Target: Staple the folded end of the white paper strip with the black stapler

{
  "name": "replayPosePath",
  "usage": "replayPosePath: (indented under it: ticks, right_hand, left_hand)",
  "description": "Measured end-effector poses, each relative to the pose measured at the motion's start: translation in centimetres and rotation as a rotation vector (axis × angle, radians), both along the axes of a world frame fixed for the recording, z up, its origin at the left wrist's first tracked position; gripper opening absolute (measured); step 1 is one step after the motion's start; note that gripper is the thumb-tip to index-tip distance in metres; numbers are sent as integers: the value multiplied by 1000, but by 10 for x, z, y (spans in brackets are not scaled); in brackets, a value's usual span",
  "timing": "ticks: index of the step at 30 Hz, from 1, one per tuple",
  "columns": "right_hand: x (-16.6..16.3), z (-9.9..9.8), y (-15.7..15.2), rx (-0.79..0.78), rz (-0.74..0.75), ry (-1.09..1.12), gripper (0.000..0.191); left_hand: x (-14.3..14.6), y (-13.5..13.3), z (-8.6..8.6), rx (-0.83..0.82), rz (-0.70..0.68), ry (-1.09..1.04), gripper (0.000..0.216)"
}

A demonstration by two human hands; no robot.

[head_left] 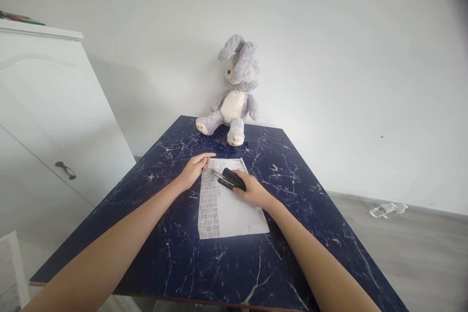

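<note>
My right hand is wrapped round a black stapler, held above a sheet of paper. The stapler's parts stand apart, and a silvery metal strip shows between them, pointing left. The paper lies on the dark blue marbled table, with dense rows of marks down its left side and mostly blank white on the right. At the paper's upper left edge is my left hand, its index finger stretched out to the right and the others partly curled. Whether it presses on the paper is hard to tell.
A grey plush rabbit sits at the table's far end against the wall. Right of the paper lies a small dark and metallic piece. A white cabinet stands at left; clear plastic bottles lie on the floor at right.
</note>
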State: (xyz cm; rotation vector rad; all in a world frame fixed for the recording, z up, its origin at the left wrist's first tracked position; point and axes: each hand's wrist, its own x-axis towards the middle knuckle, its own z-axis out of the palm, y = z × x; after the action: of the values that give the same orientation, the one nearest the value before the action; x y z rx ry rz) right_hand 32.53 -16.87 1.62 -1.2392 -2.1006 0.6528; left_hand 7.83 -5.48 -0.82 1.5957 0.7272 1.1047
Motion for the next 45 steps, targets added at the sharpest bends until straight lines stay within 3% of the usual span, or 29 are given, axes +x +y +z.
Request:
replayPosePath:
  ticks: [3,6,10,17,23,27,30,33,38,45]
  right_hand:
    - [0,0,0,1,2,5,52]
    - [0,0,0,4,5,10,53]
    - [0,0,0,-7,12,10,52]
    - [0,1,0,-1,17,13,52]
    - [0,0,0,-22,17,2,52]
    - [1,0,0,-22,19,10,52]
    - [1,0,1,-13,18,19,54]
    - [1,0,1,-13,20,21,54]
    - [1,-1,1,-18,27,33,53]
    - [1,-2,2,-11,22,30,53]
  left_hand:
    - [-4,-1,5,153,25,116,40]
    - [-6,-3,9,185,68,178,42]
    - [-5,-3,8,117,110,176,39]
    - [1,-3,0,-39,45,17,42]
    - [0,-4,6,-303,11,-236,36]
    - [-3,-2,8,-356,3,-363,35]
    - [-4,-2,6,-216,47,-221,38]
    - [-4,-4,7,60,80,86,41]
    - [-3,-7,10,445,-57,498,27]
    - [5,0,-2,705,-114,584,17]
